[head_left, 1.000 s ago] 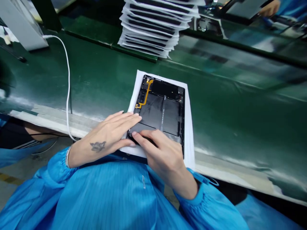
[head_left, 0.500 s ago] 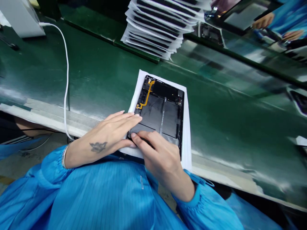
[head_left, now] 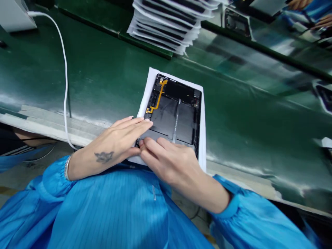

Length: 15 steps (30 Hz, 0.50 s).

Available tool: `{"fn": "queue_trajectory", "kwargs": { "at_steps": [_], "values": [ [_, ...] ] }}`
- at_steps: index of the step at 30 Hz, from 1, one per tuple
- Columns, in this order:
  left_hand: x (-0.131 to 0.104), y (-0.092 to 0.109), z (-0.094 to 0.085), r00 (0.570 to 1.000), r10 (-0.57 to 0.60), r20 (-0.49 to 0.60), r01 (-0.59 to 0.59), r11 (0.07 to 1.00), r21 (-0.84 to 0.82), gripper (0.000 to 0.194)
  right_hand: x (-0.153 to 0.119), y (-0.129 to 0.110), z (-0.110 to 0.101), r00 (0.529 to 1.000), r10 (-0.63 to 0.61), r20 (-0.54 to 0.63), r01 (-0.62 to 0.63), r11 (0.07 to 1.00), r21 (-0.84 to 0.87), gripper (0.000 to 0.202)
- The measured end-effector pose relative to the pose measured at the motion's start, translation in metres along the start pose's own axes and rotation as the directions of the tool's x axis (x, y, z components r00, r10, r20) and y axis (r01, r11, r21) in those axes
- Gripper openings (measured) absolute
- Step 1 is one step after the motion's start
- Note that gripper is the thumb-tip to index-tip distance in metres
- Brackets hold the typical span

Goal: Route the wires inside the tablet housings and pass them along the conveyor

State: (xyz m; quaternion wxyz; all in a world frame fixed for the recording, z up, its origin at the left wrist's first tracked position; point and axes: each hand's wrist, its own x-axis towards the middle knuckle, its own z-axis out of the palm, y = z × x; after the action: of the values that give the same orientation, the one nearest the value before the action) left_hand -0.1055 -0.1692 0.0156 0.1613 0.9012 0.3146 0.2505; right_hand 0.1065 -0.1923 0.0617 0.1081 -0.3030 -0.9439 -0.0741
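Note:
An opened tablet (head_left: 166, 112) lies on a white foam sheet (head_left: 203, 131), its dark battery cells and an orange flex cable (head_left: 158, 98) showing. My left hand (head_left: 119, 138) rests across the tablet's left edge, fingers stretched out and the thumb near the lower left corner. Over the lower part of the tablet, my right hand (head_left: 168, 155) is closed, with thumb and fingertips pressed together at that same corner. Whatever may be between those fingertips is hidden. The right hand also covers much of the tablet's lower end.
A stack of white foam sheets with dark panels between them (head_left: 166, 24) stands at the back on a green ledge. A white cable (head_left: 65, 76) runs down the left of the green bench (head_left: 246, 131). Across the bench, another person's hands (head_left: 298, 4) are partly in view.
My right hand has shifted slightly left toward the tablet's lower left corner, its fingers more bunched and forearm farther out. My left hand stays on the edge. The view has shifted a little.

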Motion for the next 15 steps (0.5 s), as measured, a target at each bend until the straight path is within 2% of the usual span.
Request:
{"fn": "queue_trajectory", "kwargs": {
  "at_steps": [3,10,13,15],
  "values": [
    [-0.001,-0.003,0.002,1.000,-0.002,0.001,0.002,1.000,-0.015,0.061,-0.001,0.006,0.001,0.998,-0.064,0.014,0.064,0.998,0.004,0.031],
    [0.000,-0.002,0.001,1.000,0.007,0.009,-0.007,1.000,-0.003,0.058,0.002,0.002,0.001,0.999,-0.040,-0.029,0.038,0.998,-0.054,0.036],
    [0.001,-0.001,0.000,1.000,0.009,-0.012,-0.009,1.000,0.020,0.057,-0.002,0.010,0.008,0.998,-0.064,-0.022,0.065,0.997,0.046,0.030],
    [0.000,-0.002,0.001,1.000,0.013,-0.014,-0.013,1.000,0.023,0.061,-0.009,0.015,0.015,0.998,-0.014,-0.056,0.024,0.984,0.179,0.025]
  ]
}}
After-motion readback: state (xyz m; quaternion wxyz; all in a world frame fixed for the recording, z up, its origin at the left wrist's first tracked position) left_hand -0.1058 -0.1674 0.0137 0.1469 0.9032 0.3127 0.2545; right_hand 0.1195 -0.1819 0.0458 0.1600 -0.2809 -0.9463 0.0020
